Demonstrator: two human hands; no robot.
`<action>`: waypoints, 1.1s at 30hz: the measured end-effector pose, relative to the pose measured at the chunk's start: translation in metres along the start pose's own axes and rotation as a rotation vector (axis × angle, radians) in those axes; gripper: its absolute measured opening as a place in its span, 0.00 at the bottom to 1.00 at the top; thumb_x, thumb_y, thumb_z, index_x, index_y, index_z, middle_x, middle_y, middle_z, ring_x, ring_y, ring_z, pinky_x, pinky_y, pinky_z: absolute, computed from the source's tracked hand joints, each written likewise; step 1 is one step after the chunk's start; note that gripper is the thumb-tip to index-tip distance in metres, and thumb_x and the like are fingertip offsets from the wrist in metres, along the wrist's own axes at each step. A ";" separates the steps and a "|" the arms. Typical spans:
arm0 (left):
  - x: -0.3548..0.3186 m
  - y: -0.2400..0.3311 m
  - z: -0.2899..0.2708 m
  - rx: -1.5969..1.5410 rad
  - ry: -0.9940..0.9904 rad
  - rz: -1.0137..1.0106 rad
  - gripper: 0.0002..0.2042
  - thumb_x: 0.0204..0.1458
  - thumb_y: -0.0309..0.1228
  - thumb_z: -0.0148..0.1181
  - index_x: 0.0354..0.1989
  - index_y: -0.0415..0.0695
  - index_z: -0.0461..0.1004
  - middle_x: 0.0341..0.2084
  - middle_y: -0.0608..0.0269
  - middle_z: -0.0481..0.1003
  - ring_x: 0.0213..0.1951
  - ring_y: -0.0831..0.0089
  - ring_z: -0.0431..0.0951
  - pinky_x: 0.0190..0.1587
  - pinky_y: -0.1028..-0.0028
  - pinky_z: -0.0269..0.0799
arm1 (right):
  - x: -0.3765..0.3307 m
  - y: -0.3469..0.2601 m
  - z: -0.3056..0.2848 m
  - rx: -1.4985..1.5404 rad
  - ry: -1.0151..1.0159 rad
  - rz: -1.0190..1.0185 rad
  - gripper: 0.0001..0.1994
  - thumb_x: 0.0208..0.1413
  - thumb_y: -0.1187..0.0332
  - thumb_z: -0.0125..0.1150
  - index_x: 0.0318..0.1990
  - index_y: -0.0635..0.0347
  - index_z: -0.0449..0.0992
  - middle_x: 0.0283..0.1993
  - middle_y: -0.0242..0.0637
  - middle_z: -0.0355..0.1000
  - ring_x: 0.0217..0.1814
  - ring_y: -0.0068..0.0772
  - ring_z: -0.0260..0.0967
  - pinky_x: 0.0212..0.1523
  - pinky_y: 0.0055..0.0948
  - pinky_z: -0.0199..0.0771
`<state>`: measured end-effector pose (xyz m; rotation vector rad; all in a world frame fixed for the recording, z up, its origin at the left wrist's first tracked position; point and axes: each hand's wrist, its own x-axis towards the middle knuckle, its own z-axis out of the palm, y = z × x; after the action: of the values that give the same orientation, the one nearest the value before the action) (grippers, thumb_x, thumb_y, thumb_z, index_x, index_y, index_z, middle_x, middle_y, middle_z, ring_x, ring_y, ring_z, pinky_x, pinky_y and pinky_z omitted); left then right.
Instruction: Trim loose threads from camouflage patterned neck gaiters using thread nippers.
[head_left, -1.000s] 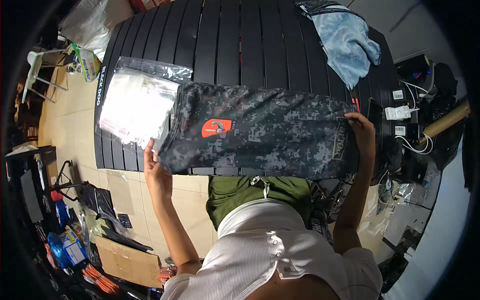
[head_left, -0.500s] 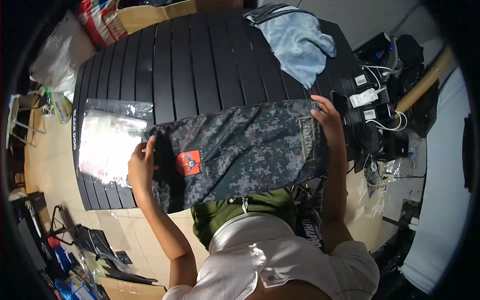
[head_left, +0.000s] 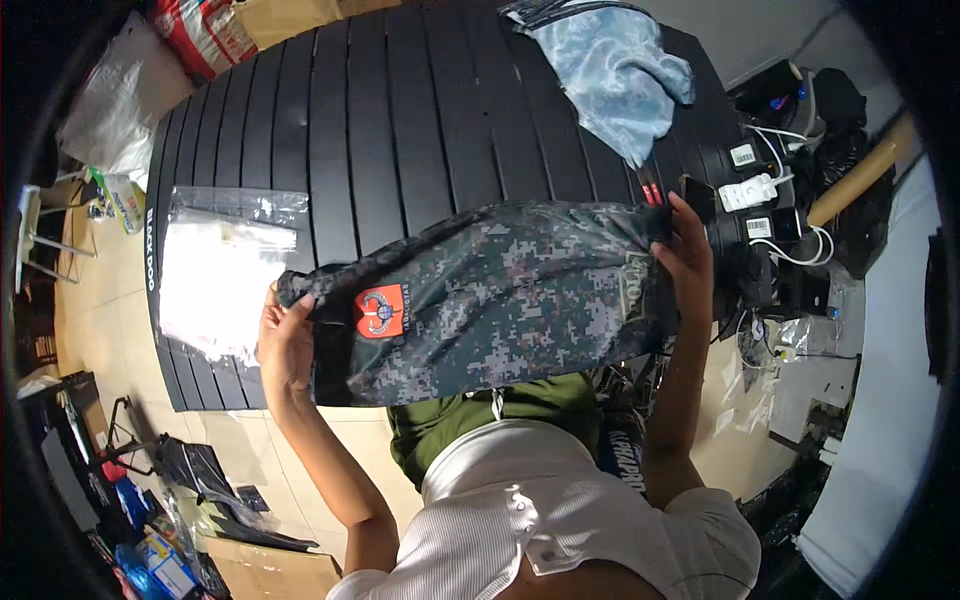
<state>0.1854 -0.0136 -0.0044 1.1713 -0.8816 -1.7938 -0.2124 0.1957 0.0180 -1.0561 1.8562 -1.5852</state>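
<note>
I hold a dark digital-camouflage garment stretched out flat between both hands, over the near edge of a black slatted table. A red patch shows near its left end. My left hand grips the left end of the garment. My right hand grips the right end, close to the table's right side. A clear plastic bag with something white in it lies on the table just left of the garment.
A light blue cloth lies at the table's far right. White chargers and cables crowd the right side. A white plastic sack and a red bag stand at the far left. Boxes and clutter sit on the floor at lower left.
The garment and both hands have shifted right and slightly down in view as my head turned; the blue cloth and plastic bag sit more central now. Both grips are unchanged.
</note>
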 end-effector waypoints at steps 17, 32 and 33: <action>-0.058 0.006 0.016 -0.087 -0.228 -0.087 0.26 0.50 0.19 0.51 0.60 0.38 0.55 0.35 0.70 0.70 0.32 0.87 0.64 0.36 0.85 0.60 | 0.052 0.022 0.009 -1.430 0.204 0.214 0.16 0.51 0.50 0.54 0.41 0.47 0.76 0.50 0.33 0.68 0.54 0.43 0.57 0.53 0.46 0.51; -0.078 0.007 0.025 -0.135 -0.200 -0.124 0.24 0.50 0.22 0.55 0.58 0.41 0.61 0.27 0.77 0.70 0.26 0.90 0.65 0.31 0.88 0.64 | 0.067 0.036 -0.006 -1.188 0.180 0.352 0.18 0.45 0.52 0.60 0.39 0.52 0.76 0.34 0.33 0.75 0.40 0.39 0.70 0.46 0.33 0.62; -0.079 0.005 0.026 -0.138 -0.200 -0.125 0.24 0.50 0.22 0.55 0.58 0.41 0.61 0.27 0.77 0.70 0.26 0.90 0.65 0.31 0.88 0.64 | 0.064 0.033 -0.003 -1.176 0.243 0.265 0.18 0.45 0.52 0.60 0.39 0.53 0.77 0.33 0.34 0.75 0.41 0.39 0.71 0.46 0.34 0.63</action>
<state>0.1816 0.0582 0.0385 0.9900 -0.7972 -2.0671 -0.2605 0.1471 -0.0055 -0.9447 3.0226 -0.3613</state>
